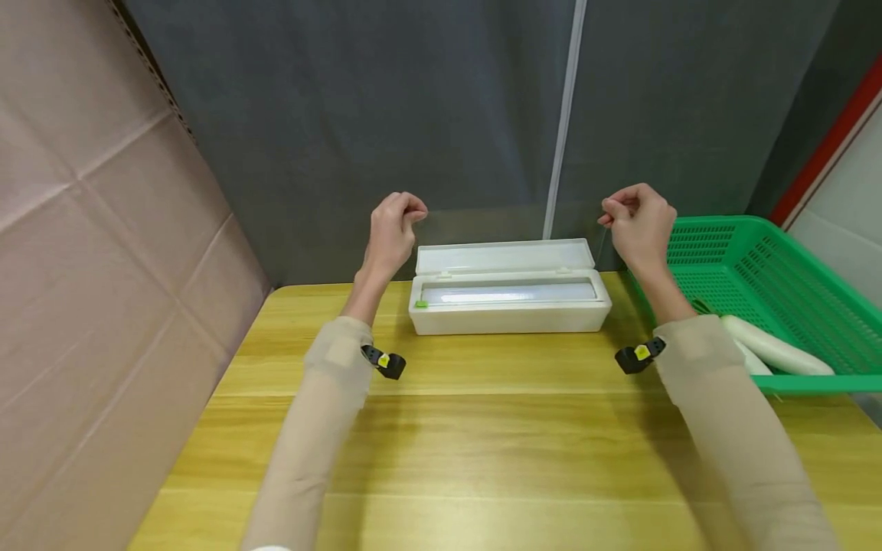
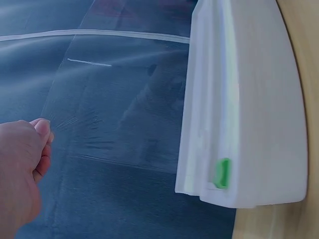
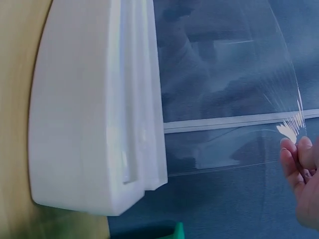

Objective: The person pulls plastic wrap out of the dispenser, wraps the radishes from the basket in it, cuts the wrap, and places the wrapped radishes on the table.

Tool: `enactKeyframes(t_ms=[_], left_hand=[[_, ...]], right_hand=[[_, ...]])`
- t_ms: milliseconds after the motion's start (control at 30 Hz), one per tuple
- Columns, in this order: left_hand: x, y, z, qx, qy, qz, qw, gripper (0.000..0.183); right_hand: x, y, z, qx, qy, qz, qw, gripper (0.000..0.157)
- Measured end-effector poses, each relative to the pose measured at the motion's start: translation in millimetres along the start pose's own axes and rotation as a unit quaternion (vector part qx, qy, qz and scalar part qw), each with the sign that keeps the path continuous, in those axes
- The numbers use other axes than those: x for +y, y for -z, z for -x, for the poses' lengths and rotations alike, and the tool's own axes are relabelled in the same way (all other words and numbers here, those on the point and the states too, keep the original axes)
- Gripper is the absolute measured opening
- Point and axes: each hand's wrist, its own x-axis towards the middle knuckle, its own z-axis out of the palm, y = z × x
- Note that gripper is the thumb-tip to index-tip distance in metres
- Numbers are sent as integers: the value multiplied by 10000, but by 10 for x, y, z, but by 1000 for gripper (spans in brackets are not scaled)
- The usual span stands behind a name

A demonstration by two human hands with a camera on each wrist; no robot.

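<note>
A sheet of clear plastic wrap (image 3: 224, 74) stretches between my two hands, above and behind a white wrap dispenser (image 1: 510, 318). My left hand (image 1: 391, 233) pinches one corner of the sheet between thumb and fingers. On the other side my right hand (image 1: 642, 228) pinches the opposite corner, where the film gathers into bright creases in the right wrist view. The dispenser's lid (image 1: 506, 257) stands raised at the back, and a roll (image 1: 510, 292) shows inside. A small green slider (image 2: 223, 173) sits at the dispenser's left end.
A green plastic basket (image 1: 847, 329) stands at the right, partly behind my right forearm, with long white radishes (image 1: 779, 346) in it. The wooden table (image 1: 482, 459) ends at a dark grey curtain (image 1: 379, 99) behind the dispenser. A pinkish covered wall (image 1: 103, 291) rises on the left.
</note>
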Motion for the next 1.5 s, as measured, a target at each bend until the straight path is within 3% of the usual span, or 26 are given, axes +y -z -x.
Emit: enactKeyframes(t_ms=[867, 1500], left_hand=[[308, 314, -509, 514, -392, -203, 9977, 11], [481, 493, -662, 936, -569, -151, 9939, 14]], right_hand=[[-402, 214, -418, 364, 187, 111, 9991, 23], [-631, 344, -562, 674, 377, -320, 9965, 19]])
